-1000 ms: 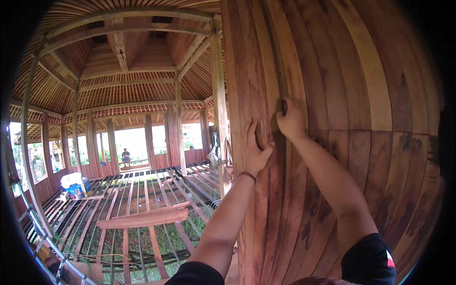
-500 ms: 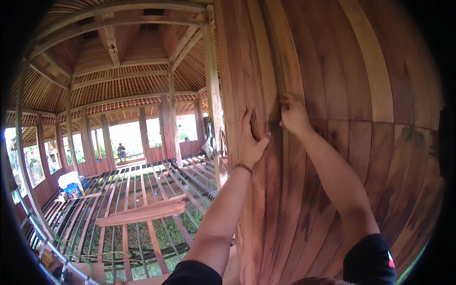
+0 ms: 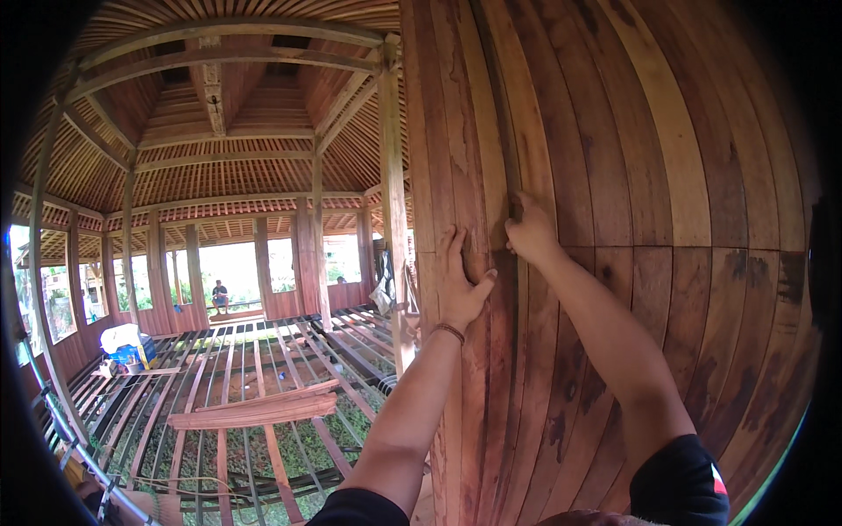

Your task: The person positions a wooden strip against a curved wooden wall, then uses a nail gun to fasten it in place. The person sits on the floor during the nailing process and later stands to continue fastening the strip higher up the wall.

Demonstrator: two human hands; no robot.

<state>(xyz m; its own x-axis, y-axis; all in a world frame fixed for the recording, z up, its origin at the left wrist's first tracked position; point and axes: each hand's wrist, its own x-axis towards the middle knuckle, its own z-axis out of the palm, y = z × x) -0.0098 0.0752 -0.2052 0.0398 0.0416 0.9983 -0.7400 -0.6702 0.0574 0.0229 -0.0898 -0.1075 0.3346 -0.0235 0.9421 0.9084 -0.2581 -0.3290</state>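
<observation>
A wall of upright reddish-brown wooden planks (image 3: 649, 202) fills the right side of the view, with a horizontal seam across it. My left hand (image 3: 465, 289) lies against the planks near the wall's left edge, fingers up and thumb apart, holding nothing. To its right, my right hand (image 3: 531, 231) is at a dark upright gap (image 3: 502, 105) between two planks, just above the seam. Its index finger points up at the gap and its other fingers are curled in. Whatever those curled fingers may hold is hidden. A thin bracelet (image 3: 448, 332) circles my left wrist.
Left of the wall lies an open floor frame of spaced joists (image 3: 263, 351), ground showing between them. Loose boards (image 3: 254, 412) rest across it. A wooden post (image 3: 391, 175) stands beside the wall. Farther off are a blue and white box (image 3: 132, 351) and a seated person (image 3: 219, 296).
My view has tilted up a little, so wall and hands sit lower in the picture. Both hands stay at about the same places on the planks; the right fingers have shifted slightly.
</observation>
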